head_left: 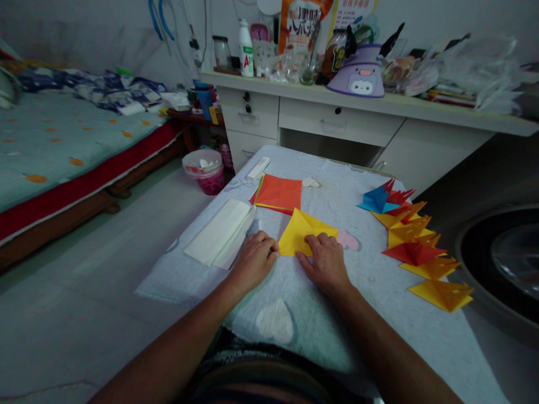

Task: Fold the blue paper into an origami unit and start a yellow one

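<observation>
A yellow sheet of folding paper (298, 229) lies on the cloth-covered table in front of me, with crease lines across it. My left hand (257, 255) is closed, thumb and fingers pinching the paper's left corner. On the lower right part of the sheet, my right hand (326, 259) has its fingers bent and pressed down, the thumb at the near edge. Just beyond the sheet sits a stack of square coloured paper (278, 192), orange on top. White folded paper (221, 231) rests left of my left hand.
Several folded paper cranes (416, 253) in yellow, red and blue line the table's right side. A small white box (258, 168) lies at the far left of the tabletop (366, 292). Beyond are a white desk (341, 120), a bucket (206, 171) and a bed (76, 140).
</observation>
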A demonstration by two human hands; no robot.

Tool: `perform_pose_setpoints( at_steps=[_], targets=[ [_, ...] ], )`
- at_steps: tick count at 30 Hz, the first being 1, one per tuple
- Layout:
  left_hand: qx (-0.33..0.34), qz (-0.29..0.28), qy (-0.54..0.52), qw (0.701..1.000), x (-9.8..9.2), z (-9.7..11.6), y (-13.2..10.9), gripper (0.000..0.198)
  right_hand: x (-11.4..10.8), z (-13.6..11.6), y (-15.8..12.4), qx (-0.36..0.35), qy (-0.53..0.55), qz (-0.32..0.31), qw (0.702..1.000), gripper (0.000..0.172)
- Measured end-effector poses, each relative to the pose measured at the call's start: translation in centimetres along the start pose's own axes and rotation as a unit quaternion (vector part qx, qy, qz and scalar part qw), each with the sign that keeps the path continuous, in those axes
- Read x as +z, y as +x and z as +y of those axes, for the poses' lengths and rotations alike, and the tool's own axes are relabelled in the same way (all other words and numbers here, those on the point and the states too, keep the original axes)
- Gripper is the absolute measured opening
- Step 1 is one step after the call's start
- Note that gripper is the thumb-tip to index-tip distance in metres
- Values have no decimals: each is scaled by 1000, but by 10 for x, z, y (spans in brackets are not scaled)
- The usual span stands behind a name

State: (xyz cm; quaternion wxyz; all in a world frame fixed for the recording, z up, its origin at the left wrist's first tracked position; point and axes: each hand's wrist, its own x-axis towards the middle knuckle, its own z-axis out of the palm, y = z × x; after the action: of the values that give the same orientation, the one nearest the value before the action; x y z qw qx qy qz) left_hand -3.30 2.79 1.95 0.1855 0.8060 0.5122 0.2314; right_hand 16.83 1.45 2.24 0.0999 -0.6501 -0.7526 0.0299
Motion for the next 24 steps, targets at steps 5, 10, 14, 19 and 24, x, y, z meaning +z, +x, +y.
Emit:
perform_pose_setpoints(
  at_steps=[5, 10, 14, 19, 24],
  targets=[
    [-6, -1, 6, 1000, 2, -1, 1, 8, 2, -1, 0, -24, 25, 23, 999, 31],
    [-7, -1, 13, 1000, 2, -1, 1, 8, 8, 2, 2, -91, 70, 44, 992, 24],
    [-7, -8, 16, 1000, 3, -3, 0, 8, 9, 4, 6, -84, 120, 26, 989, 18],
    [-8, -6, 15, 1000, 3, -3, 1, 3, 11, 6, 10, -66, 140, 27, 988, 12],
    [-11, -7, 27, 1000, 2, 0, 3, 3, 14, 6, 10, -58, 134, 21, 989, 11]
  ],
)
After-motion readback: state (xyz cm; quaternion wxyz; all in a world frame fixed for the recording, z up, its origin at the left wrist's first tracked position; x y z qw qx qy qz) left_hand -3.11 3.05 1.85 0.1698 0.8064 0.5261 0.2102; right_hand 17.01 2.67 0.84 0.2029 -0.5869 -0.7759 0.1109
